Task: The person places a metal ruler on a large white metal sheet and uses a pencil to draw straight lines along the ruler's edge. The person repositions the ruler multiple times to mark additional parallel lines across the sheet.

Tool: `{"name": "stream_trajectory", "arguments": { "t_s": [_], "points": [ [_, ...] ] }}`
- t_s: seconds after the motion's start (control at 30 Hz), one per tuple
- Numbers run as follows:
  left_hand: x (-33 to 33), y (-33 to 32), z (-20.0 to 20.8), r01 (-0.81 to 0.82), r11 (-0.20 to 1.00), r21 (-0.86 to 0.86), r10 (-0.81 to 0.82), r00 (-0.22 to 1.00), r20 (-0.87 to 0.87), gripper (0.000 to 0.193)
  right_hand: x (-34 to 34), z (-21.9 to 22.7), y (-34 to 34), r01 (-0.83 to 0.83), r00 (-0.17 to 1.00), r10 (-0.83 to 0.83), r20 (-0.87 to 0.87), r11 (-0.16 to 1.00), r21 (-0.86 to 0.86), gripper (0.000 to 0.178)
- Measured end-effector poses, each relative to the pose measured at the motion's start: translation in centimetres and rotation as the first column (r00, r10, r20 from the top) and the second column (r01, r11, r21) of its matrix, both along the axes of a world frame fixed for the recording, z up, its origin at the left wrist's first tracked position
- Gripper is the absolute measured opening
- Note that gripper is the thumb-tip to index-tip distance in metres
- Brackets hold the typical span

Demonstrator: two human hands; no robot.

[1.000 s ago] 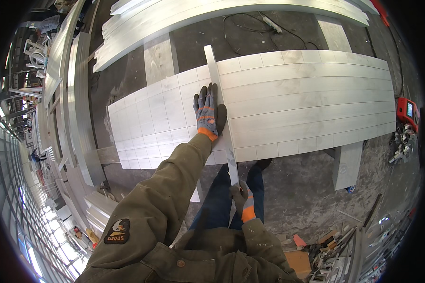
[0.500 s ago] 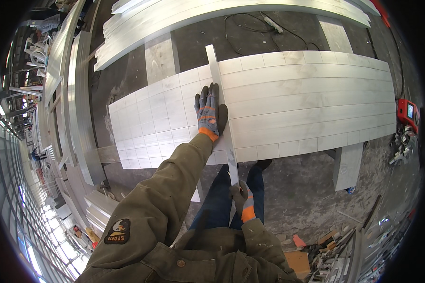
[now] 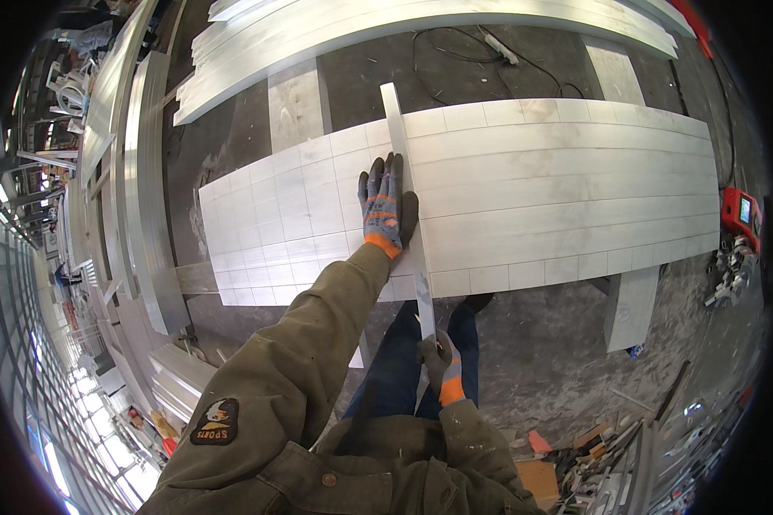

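Step in hand, as judged: squaring a cross-line over a row of long pale metal profiles laid side by side on grey support beams. The straight metal bar lies across the row, overhanging its far and near edges.

Left hand: gloved, fingers extended and close together, palm down on the row with the thumb over the bar. Right hand: fingers curled at the bar's near end, apparently gripping it; cannot tell whether it also holds a marker.

Left of the bar, lines cross every profile; to the right, short ticks show only on the far and near strips. Next move seems to call for meeting ticks at both ends, firm left-hand pressure, then a line along the bar's edge. The thumb could get in the way.

Surroundings: more long profiles beyond the row, a cable connector on the floor between. Red device with a screen near the right end, metal pieces just beside it. Scrap pile lower right, well apart from the bar.
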State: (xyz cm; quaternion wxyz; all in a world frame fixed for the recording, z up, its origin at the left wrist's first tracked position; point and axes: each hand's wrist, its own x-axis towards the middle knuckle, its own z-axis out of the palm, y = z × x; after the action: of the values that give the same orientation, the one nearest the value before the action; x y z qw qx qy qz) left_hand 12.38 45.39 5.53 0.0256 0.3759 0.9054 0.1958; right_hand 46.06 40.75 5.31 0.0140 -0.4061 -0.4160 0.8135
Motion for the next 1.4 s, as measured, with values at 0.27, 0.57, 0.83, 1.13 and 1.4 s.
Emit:
{"name": "stream_trajectory", "arguments": {
  "t_s": [0.27, 0.57, 0.83, 1.13, 1.4],
  "points": [
    [0.3, 0.2, 0.4, -0.003, 1.0, -0.006, 0.003, 0.999, -0.044, 0.063, 0.0, 0.0, 0.1, 0.022, 1.0, -0.022, 0.009, 1.0, -0.018, 0.039],
    [0.2, 0.0, -0.6, -0.006, 1.0, 0.016, 0.007, 0.998, -0.056, 0.069, 0.1, 0.4, 0.8, -0.03, 0.999, 0.03, -0.015, 0.999, 0.027, 0.039],
    [0.2, 0.0, -0.1, 0.0, 1.0, 0.01, 0.0, 1.0, -0.027, 0.072, -0.1, 0.3, 0.5, -0.028, 0.999, 0.028, 0.015, 0.999, -0.017, 0.035],
    [0.2, 0.0, 0.0, 0.004, 1.0, 0.025, -0.004, 1.0, -0.016, 0.071, -0.7, 1.5, 1.1, -0.044, 0.998, 0.044, 0.037, 0.999, -0.004, 0.034],
    [-0.1, -0.3, 0.2, 0.002, 0.998, -0.055, -0.002, 1.0, -0.001, 0.071, -0.7, 0.8, 0.6, -0.05, 0.998, 0.05, 0.024, 0.999, 0.003, 0.029]
  ]
}}
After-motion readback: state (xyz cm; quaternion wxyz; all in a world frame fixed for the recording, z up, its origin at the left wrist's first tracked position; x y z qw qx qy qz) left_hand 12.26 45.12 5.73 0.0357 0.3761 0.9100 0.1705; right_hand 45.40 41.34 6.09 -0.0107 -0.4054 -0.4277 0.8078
